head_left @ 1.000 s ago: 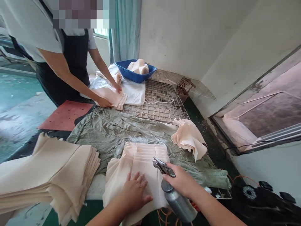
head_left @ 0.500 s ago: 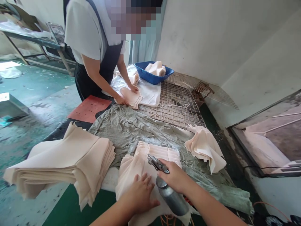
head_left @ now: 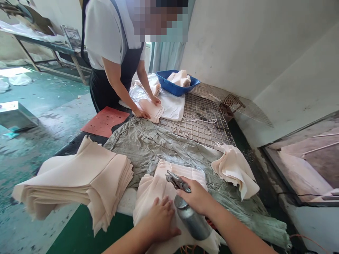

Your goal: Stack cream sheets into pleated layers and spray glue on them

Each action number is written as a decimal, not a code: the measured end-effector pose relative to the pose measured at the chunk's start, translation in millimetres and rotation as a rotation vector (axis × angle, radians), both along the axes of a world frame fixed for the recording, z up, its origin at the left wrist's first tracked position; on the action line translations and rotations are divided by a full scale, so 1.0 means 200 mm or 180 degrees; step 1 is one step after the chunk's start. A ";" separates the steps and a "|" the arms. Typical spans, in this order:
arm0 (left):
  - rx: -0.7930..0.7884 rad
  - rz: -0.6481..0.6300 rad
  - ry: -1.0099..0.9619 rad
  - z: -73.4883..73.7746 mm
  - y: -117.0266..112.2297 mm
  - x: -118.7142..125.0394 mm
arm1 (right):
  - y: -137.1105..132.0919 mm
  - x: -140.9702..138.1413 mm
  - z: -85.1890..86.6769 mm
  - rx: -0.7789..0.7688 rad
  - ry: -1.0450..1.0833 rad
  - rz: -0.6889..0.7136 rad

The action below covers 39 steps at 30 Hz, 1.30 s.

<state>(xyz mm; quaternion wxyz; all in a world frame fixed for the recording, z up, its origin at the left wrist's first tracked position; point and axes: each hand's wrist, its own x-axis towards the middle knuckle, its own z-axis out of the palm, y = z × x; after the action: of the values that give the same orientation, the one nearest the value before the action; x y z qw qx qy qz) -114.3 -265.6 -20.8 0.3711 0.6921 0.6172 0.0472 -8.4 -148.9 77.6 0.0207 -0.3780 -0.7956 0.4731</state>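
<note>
My left hand (head_left: 159,220) lies flat, fingers spread, on a fanned stack of pale peach cloth pieces (head_left: 156,183) at the table's near edge. My right hand (head_left: 197,195) grips a metal spray gun (head_left: 185,206) with a silver cup beneath it, its nozzle pointing left over the same stack. A tall pile of peach cloth (head_left: 79,180) lies to the left, a smaller crumpled pile (head_left: 235,169) to the right.
A wrinkled grey-green sheet (head_left: 153,144) covers the table, with a wire mesh (head_left: 196,120) behind. Across it another person (head_left: 113,53) presses both hands on folded cloth (head_left: 150,109) over white plastic. A blue basin (head_left: 176,83) holds rolled cloth. A red sheet (head_left: 106,120) lies at the left.
The view has swung left and up, showing more of the other person and the floor. My hands keep their hold on the cloth stack and the spray gun.
</note>
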 end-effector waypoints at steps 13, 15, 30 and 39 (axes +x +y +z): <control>-0.0128 -0.0082 0.0160 0.09 0.06 -0.01 | 0.06 0.50 -0.09 0.0036 -0.0376 -0.1066; -0.0191 -0.0097 0.0205 0.11 0.07 -0.01 | 0.07 0.58 -0.10 0.0003 -0.0365 -0.1280; -0.0401 -0.0141 0.0436 0.15 0.11 0.01 | 0.09 0.58 -0.05 0.0052 -0.0347 -0.1312; -0.0313 0.0007 0.0332 0.11 0.09 0.02 | 0.14 0.31 0.04 0.0209 -0.0044 -0.0651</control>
<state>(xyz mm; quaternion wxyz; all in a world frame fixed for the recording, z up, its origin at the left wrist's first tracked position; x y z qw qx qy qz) -110.9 -247.2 0.7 0.3720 0.6739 0.6381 -0.0189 52.6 -121.1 85.3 0.0758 -0.4595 -0.7680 0.4395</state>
